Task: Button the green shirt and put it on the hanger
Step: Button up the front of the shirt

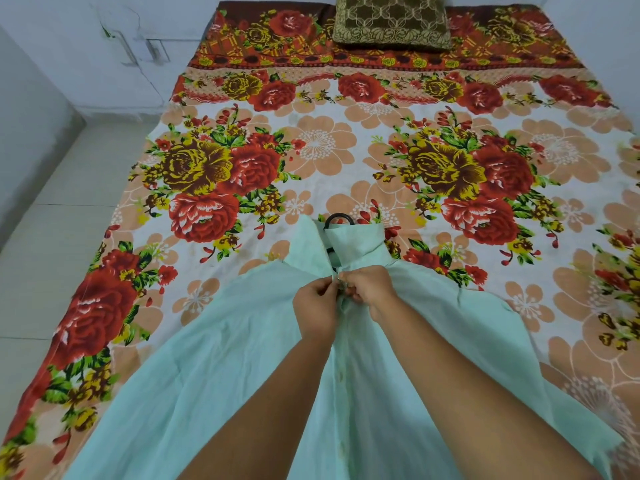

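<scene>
A pale green shirt (pixel 214 358) lies spread on the bed, collar (pixel 360 240) pointing away from me. A black hanger hook (pixel 338 218) pokes out above the collar; the rest of the hanger is hidden under the cloth. My left hand (pixel 315 306) and my right hand (pixel 372 289) meet just below the collar. Both pinch the shirt's front edges together at the top of the placket. Small buttons (pixel 341 375) run down the placket between my forearms.
The bed is covered by a floral sheet (pixel 346 150) with red and yellow roses. A brown patterned cushion (pixel 391 22) rests at the far end. Pale tiled floor (pixel 52 220) runs along the bed's left side, with white walls behind.
</scene>
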